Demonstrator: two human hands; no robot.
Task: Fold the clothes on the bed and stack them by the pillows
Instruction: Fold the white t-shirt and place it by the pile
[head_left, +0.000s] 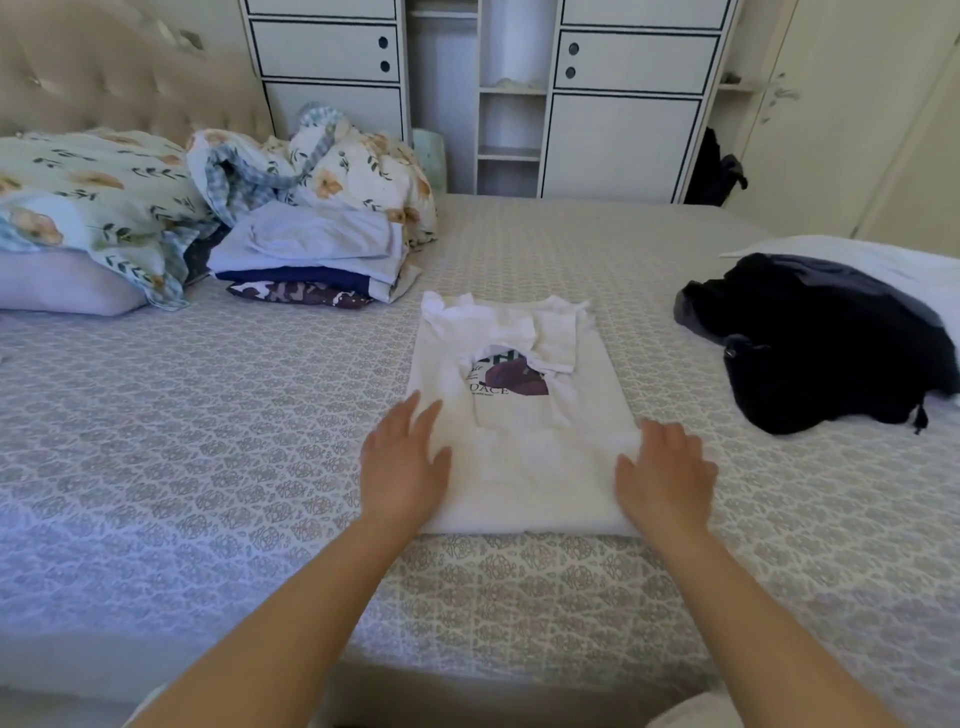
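Lying at frame centre on the grey patterned bedspread (208, 415): a white printed cotton T-shirt (519, 415), sleeves already folded inward. Pressing flat on its lower corners, both hands, fingers straight and spread, pinching nothing: left hand (402, 462) on the left edge, right hand (665, 473) on the right. Probably handling light, soft and limp; best pinching at the near hem corners. Waiting upper left beside the floral pillows (93, 192): a stack of folded clothes (311, 254). Lying right: a dark crumpled garment (821, 343).

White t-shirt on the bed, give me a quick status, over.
Both hands open: left hand and right hand flat on the white t-shirt's near corners. Sides folded in, final fold not yet done. Folded stack waits by pillows; dark clothes unfolded.
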